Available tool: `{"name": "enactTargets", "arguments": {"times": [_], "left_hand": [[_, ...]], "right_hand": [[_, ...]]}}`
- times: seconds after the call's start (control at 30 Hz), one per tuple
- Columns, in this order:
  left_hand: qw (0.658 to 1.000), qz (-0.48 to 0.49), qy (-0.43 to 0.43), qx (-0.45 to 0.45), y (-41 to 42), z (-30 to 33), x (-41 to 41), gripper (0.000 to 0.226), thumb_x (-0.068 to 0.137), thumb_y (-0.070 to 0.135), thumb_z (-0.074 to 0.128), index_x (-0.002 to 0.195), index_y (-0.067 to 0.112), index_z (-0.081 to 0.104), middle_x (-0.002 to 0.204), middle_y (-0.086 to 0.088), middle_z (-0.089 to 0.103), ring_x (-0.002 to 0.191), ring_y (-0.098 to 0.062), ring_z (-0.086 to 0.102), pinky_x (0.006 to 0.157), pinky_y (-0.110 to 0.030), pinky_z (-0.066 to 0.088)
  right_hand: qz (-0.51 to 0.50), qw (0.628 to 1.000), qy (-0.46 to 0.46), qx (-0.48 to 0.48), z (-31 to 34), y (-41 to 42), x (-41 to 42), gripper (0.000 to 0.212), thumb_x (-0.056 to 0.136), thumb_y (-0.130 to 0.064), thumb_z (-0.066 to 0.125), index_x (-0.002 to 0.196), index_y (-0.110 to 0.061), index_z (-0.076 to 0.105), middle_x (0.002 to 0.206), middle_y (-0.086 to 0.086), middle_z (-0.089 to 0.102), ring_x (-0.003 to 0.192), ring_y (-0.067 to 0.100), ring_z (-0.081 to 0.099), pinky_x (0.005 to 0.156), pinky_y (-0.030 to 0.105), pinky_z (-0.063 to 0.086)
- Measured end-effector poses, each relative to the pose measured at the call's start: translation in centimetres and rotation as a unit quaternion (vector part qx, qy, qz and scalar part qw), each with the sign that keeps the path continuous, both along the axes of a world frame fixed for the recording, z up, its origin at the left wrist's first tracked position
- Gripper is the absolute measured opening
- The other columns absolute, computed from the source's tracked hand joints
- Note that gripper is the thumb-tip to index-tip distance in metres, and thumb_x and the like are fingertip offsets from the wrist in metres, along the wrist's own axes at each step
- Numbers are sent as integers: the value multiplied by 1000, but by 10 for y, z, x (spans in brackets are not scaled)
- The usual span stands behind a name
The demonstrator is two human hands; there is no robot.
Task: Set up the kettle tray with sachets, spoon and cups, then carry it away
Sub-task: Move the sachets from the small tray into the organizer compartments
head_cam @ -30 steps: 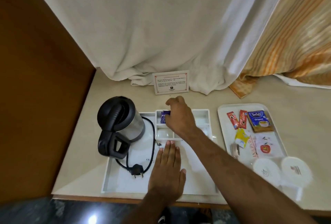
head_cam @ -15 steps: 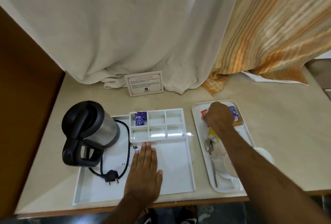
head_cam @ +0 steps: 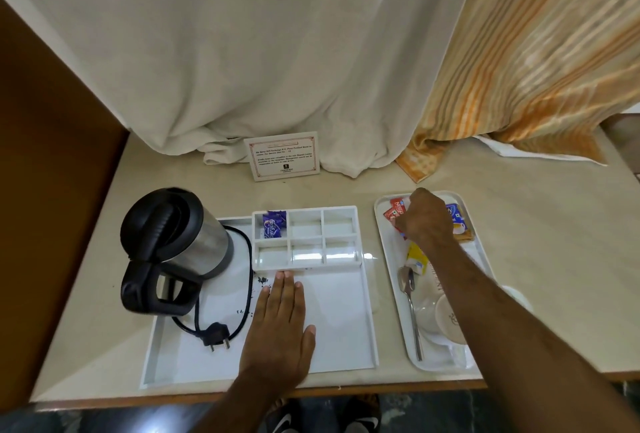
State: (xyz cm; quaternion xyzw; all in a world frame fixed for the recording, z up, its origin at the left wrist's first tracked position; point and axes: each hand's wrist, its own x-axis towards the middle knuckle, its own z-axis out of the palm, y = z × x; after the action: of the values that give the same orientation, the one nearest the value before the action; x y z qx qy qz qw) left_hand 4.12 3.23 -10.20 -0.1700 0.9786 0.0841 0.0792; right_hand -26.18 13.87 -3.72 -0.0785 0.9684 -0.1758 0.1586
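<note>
The white kettle tray (head_cam: pixel 339 321) holds a black and steel kettle (head_cam: pixel 180 235) at its left and a divided organizer (head_cam: pixel 341 212) at the back. A purple sachet (head_cam: pixel 273 224) lies in the organizer's back left compartment. My left hand (head_cam: pixel 280 332) rests flat and open on the tray floor. My right hand (head_cam: pixel 424 221) is over the small white tray (head_cam: pixel 381 235) to the right, fingers curled onto the red sachets (head_cam: pixel 393 212). That tray also carries a blue tea sachet (head_cam: pixel 455 219), a yellow sachet (head_cam: pixel 415 257), a spoon (head_cam: pixel 412 311) and upturned cups (head_cam: pixel 446 318), partly hidden by my forearm.
The kettle's cord and plug (head_cam: pixel 216 334) lie loose on the kettle tray. A printed card (head_cam: pixel 284 155) stands at the back against a white curtain (head_cam: pixel 277 51). An orange striped curtain (head_cam: pixel 536 69) hangs at the right. A brown wall panel (head_cam: pixel 52 190) bounds the counter's left.
My right hand left the organizer, where the purple sachet now lies, and moved right to the sachets on the small tray. My left hand has stayed flat on the kettle tray.
</note>
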Motion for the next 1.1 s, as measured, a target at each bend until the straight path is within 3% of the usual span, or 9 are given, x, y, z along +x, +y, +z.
{"name": "enactTargets", "arguments": {"times": [0.2, 0.27, 0.33, 0.4, 0.57, 0.73, 0.9, 1.0, 1.1], "left_hand": [[1000, 3, 5, 10, 0, -1, 1, 73, 96, 50, 27, 152, 6, 10, 161, -17, 5, 148, -33, -1, 114, -47, 6], [1000, 4, 3, 12, 0, -1, 2, 73, 96, 49, 29, 152, 5, 12, 161, -18, 7, 148, -33, 1, 114, -47, 7], [1000, 4, 6, 11, 0, 0, 1, 73, 96, 49, 31, 152, 5, 15, 160, -18, 10, 148, -34, 3, 114, -47, 8], [1000, 2, 7, 8, 1, 0, 0, 73, 95, 48, 32, 151, 4, 17, 160, -18, 11, 148, -34, 4, 114, -47, 8], [1000, 9, 2, 10, 1, 2, -1, 75, 93, 48, 35, 151, 3, 21, 159, -19, 15, 148, -33, 7, 114, -48, 8], [1000, 6, 10, 10, 0, 1, 0, 73, 94, 48, 34, 151, 3, 21, 159, -19, 16, 148, -33, 7, 114, -49, 9], [1000, 7, 13, 8, 1, -2, 0, 74, 94, 48, 36, 151, 3, 19, 159, -19, 15, 148, -32, 5, 115, -47, 6], [1000, 1, 18, 9, 0, -5, 1, 74, 95, 47, 34, 152, 3, 16, 160, -19, 12, 149, -31, 0, 116, -46, 4], [1000, 2, 17, 11, -1, -6, 2, 74, 95, 49, 30, 152, 5, 11, 161, -17, 9, 149, -30, -1, 115, -45, 6]], "right_hand": [[8, 998, -50, -28, 5, -6, -5, 31, 83, -28, 70, 100, -2, 72, 103, 16, 72, 98, 32, 66, 82, 33, 49], [-19, 985, -37, -165, 15, -6, 1, 16, 83, -24, 70, 85, -9, 76, 85, 10, 74, 83, 26, 68, 72, 32, 50], [-27, 939, -24, -342, 32, -18, 18, 8, 82, -21, 72, 75, -17, 73, 71, -3, 70, 69, 14, 64, 63, 25, 47], [45, 914, -29, -402, 38, -45, 42, 7, 81, -26, 74, 81, -19, 75, 79, -7, 69, 76, 9, 60, 72, 23, 45], [173, 972, 71, -142, 8, -93, 90, 26, 79, -58, 64, 91, -38, 75, 126, -3, 48, 121, 23, 34, 102, 44, 26], [206, 961, 157, -99, -14, -92, 101, 26, 77, -55, 67, 91, -35, 74, 130, 1, 51, 123, 30, 39, 105, 59, 25], [212, 953, 149, -159, -3, -79, 94, 50, 77, -44, 69, 121, -25, 55, 127, 4, 52, 121, 25, 41, 103, 41, 29], [213, 936, 159, -229, 17, -47, 60, 43, 80, -25, 68, 120, -14, 58, 121, 10, 56, 115, 30, 47, 97, 40, 37], [231, 965, 117, -36, 35, 6, -7, 48, 78, -19, 66, 125, -17, 57, 127, 11, 57, 116, 34, 50, 97, 41, 39]]}}
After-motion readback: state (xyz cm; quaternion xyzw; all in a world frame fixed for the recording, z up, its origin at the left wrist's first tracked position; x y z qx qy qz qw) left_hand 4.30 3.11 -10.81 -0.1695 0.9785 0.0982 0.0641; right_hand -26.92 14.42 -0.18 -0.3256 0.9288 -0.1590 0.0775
